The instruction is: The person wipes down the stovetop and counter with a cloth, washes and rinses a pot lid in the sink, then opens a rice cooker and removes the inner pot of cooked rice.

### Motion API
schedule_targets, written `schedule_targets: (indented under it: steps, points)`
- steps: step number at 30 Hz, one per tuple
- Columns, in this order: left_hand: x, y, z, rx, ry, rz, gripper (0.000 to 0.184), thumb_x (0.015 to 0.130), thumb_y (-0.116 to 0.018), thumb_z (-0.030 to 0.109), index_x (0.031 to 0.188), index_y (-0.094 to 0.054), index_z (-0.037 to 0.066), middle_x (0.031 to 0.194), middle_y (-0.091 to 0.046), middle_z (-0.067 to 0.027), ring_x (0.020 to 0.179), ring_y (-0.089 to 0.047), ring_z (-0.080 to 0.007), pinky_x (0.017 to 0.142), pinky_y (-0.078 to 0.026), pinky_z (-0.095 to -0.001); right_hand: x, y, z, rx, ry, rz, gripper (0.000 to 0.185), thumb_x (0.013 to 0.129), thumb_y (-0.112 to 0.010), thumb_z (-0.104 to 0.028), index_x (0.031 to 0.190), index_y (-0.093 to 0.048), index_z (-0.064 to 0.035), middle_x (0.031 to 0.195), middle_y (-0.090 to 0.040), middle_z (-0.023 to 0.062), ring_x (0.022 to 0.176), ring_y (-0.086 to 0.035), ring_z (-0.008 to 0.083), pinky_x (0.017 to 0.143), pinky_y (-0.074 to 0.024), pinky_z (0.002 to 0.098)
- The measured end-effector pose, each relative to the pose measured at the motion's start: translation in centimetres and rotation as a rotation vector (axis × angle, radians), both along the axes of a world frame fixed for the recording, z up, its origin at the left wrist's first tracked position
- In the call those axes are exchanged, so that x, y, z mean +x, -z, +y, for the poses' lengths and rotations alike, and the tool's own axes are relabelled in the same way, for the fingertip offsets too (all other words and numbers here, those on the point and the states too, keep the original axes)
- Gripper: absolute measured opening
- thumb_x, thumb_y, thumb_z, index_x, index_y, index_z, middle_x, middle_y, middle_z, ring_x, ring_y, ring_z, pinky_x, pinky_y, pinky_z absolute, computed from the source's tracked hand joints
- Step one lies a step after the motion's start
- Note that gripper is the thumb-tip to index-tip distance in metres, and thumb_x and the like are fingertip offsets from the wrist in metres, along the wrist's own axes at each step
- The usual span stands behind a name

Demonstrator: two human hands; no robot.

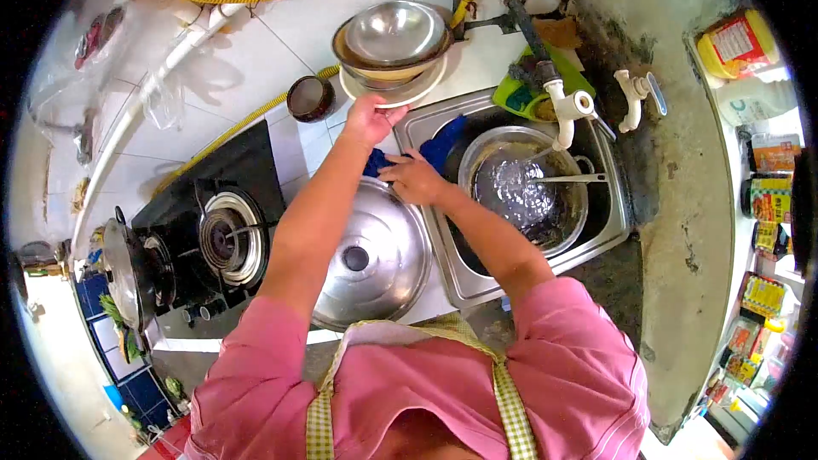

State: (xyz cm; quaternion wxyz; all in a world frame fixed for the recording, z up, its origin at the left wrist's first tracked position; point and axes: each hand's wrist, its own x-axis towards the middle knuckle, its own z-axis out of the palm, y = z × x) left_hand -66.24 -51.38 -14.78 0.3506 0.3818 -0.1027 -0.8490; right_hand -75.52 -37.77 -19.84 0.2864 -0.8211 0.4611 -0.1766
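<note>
My left hand (372, 122) reaches to the near rim of a white plate (433, 82) under stacked metal bowls (397, 32), its fingers on the plate's edge. Just to the right and nearer me, my right hand (411, 177) has its fingers on a dark blue cloth (440, 143) that lies over the sink's left edge; how firmly it grips is hard to see. A large domed metal lid (385, 243) lies below my hands. Inside the sink (469, 291), a metal pot (584, 215) holds water and a long-handled utensil (569, 178).
A tap (566, 111) juts over the pot, with a green container (515, 94) behind it. A small brown bowl (310, 99) stands near the wall. The gas stove (223, 238) and a covered wok (123, 268) are at left; shelved packages (767, 294) line the right.
</note>
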Motion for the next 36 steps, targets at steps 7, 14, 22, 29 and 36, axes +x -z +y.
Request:
schedule_targets:
  steps: [7, 14, 22, 29, 36]
  points:
    - [-2.3, 4.6, 0.3, 0.015, -0.127, 0.065, 0.04, 0.074, -0.039, -0.004, 0.114, -0.034, -0.002, 0.113, -0.045, -0.0198, 0.102, -0.049, -0.0349, 0.084, -0.046, -0.0472, 0.6, -0.3, 2.5, 0.036, 0.173, -0.281, 0.031, 0.066, -0.045, -0.004, 0.09, -0.064, -0.0109, 0.099, -0.061, 0.0043, 0.106, -0.049, 0.0283, 0.097, -0.0232, 0.0473]
    - [4.4, -2.0, 2.5, -0.89, 0.125, -1.485, 0.047, 0.065, -0.065, 0.022, 0.108, -0.05, 0.01, 0.098, -0.052, -0.0175, 0.082, -0.056, -0.0325, 0.067, -0.047, -0.0428, 3.4, 0.6, -1.6, -0.274, 0.227, 0.148, 0.037, 0.071, -0.049, -0.01, 0.107, -0.054, -0.0053, 0.118, -0.049, 0.0116, 0.118, -0.035, 0.0333, 0.097, -0.0258, 0.0444]
    - [11.4, -1.8, -5.1, -0.693, 0.22, -1.616, 0.113, 0.051, -0.077, 0.039, 0.134, -0.008, 0.007, 0.116, -0.045, -0.0256, 0.1, -0.052, -0.0347, 0.08, -0.046, -0.0389, 8.8, 2.9, -12.9, -0.248, 0.529, 0.347, 0.053, 0.076, -0.047, -0.014, 0.126, -0.034, -0.0017, 0.13, -0.033, 0.0195, 0.122, -0.023, 0.0408, 0.101, -0.0194, 0.0478]
    - [11.2, -0.3, -5.6, -0.442, 0.025, -1.262, 0.074, 0.054, -0.08, 0.025, 0.109, -0.036, 0.002, 0.1, -0.051, -0.0153, 0.081, -0.055, -0.0226, 0.05, -0.049, -0.0317, 8.7, 0.7, -17.8, -0.101, 0.577, 0.327, 0.047, 0.079, -0.045, -0.015, 0.125, -0.037, -0.0045, 0.134, -0.029, 0.0155, 0.123, -0.026, 0.0366, 0.101, -0.0225, 0.045]
    - [10.7, 1.4, -6.8, -0.516, 0.09, -1.291, 0.119, 0.05, -0.077, 0.046, 0.13, -0.008, -0.008, 0.114, -0.047, -0.0269, 0.103, -0.051, -0.0338, 0.085, -0.043, -0.032, 6.4, 2.7, -6.6, -0.409, 0.312, 0.35, 0.039, 0.077, -0.045, -0.013, 0.113, -0.048, 0.0007, 0.122, -0.044, 0.0192, 0.116, -0.037, 0.0373, 0.099, -0.0257, 0.0459]
